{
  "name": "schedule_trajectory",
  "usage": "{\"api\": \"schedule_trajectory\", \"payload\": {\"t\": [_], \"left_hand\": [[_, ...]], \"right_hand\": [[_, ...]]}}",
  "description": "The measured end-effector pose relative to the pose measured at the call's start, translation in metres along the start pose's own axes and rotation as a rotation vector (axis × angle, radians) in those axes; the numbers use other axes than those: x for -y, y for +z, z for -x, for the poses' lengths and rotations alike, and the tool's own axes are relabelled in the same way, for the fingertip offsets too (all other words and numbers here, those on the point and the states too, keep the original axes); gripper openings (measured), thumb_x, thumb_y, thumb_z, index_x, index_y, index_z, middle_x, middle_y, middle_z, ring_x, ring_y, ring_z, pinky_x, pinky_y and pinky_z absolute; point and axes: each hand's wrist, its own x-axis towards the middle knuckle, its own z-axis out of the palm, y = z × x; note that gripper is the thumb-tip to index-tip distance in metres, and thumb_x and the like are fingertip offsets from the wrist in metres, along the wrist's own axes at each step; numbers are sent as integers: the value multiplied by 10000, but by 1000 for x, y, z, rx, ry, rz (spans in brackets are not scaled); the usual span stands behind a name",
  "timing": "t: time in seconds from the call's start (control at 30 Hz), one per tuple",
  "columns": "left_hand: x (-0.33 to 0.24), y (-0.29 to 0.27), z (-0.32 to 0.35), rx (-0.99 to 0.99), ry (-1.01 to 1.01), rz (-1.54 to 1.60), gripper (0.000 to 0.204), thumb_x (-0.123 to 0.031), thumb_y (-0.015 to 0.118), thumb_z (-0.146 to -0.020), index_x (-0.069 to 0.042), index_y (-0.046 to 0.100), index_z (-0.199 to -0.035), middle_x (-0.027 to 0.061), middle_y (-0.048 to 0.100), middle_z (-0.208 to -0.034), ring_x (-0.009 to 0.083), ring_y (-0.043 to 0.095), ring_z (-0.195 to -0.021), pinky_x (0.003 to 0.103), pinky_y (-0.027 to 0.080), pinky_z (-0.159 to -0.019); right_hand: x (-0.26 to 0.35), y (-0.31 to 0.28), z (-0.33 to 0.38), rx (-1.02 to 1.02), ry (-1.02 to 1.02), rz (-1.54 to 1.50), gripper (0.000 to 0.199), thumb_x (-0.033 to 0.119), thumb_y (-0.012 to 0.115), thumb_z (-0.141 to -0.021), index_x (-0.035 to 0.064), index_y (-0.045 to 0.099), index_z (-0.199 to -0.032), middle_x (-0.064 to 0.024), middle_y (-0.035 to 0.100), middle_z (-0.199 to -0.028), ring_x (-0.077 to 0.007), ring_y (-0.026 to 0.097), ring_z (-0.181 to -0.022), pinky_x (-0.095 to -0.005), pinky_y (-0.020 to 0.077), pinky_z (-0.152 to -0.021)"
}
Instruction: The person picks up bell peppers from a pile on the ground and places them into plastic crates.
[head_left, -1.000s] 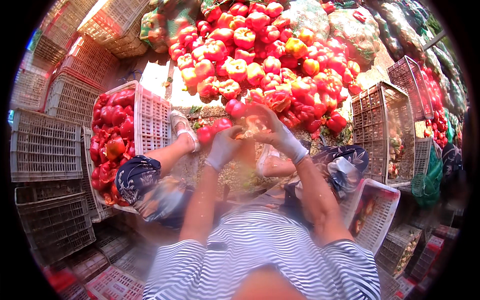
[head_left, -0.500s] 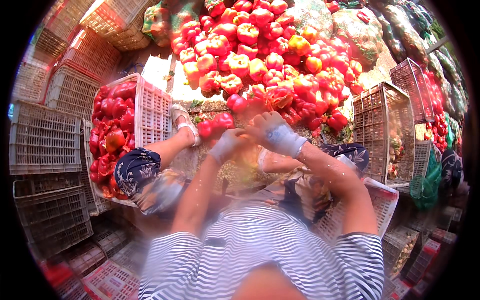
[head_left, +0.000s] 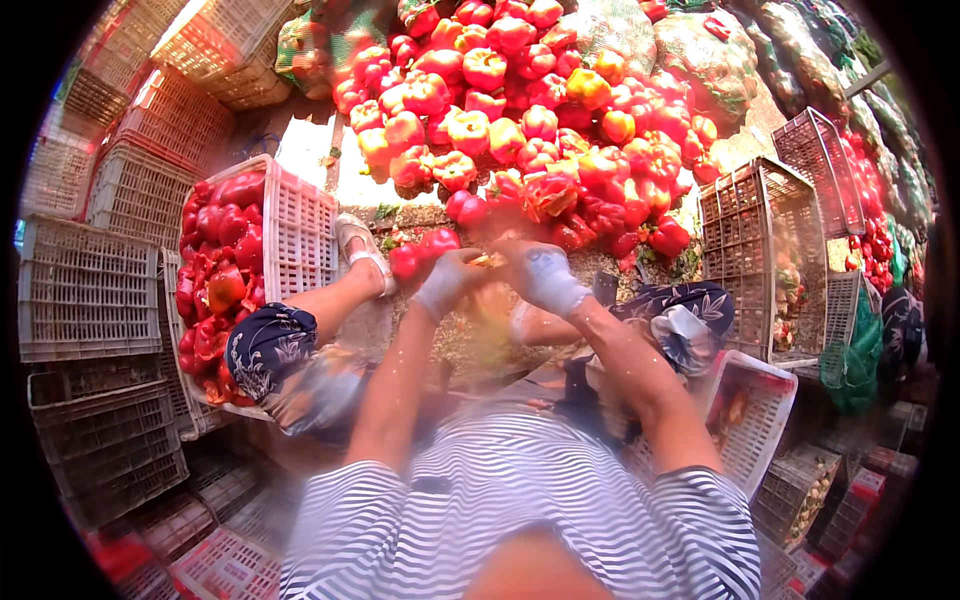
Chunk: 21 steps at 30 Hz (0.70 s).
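Note:
In the middle, before the pepper heap, my gloved hands meet with fingers bent inward. My left hand is closed at a small yellowish piece, too blurred to name. Opposite it, my right hand is closed too, its fingertips smeared and what they hold hidden. Red bell peppers lie on the ground just beyond my left hand. Past both hands rises a large heap of red and orange bell peppers. By my left leg, a tilted white crate holds opened red peppers.
Stacked plastic crates line the left side. To the right stand a brown crate and a green net bag. A white crate sits by my right thigh. Filled mesh sacks are behind the heap. Pale scraps cover the ground.
My right hand has dropped slightly and turned inward, its elbow drawn closer to my body. The left hand stays nearly in place. The crate by my right thigh shows more of its inside.

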Motion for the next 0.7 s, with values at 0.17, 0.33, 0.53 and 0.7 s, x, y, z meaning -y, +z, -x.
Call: {"api": "schedule_trajectory", "payload": {"t": [0.17,0.33,0.53,0.7], "left_hand": [[-9,-1,-4,62,32,45,341,-43,696,-824,53,648,-1147,57,685,-1010,109,653,-889,269,536,-779],[-26,17,-3,-29,138,151,401,-125,733,-860,39,627,-1211,46,680,-1047,90,638,-929,246,521,-797],[-55,17,5,-74,259,111,460,-132,699,-879,-37,595,-1317,-5,657,-1057,58,593,-897,234,492,-794],[-53,25,11,12,229,141,410,-75,694,-863,-15,615,-1261,4,654,-1060,74,602,-943,242,499,-831]], "right_hand": [[3,20,-5,-235,323,-412,447,353,662,-930,97,579,-1287,-173,710,-1000,-275,710,-909,-389,542,-751],[1,27,-38,-348,333,-1620,306,141,585,-982,23,577,-1265,-56,644,-1136,-141,624,-1020,-323,543,-860],[-26,49,-33,-393,10,-1617,362,201,556,-1016,68,491,-1346,-38,608,-1135,-127,591,-1032,-293,502,-912],[17,7,-6,-305,89,-1492,432,265,597,-1011,71,467,-1374,-41,573,-1220,-107,536,-1111,-276,459,-953]]}}
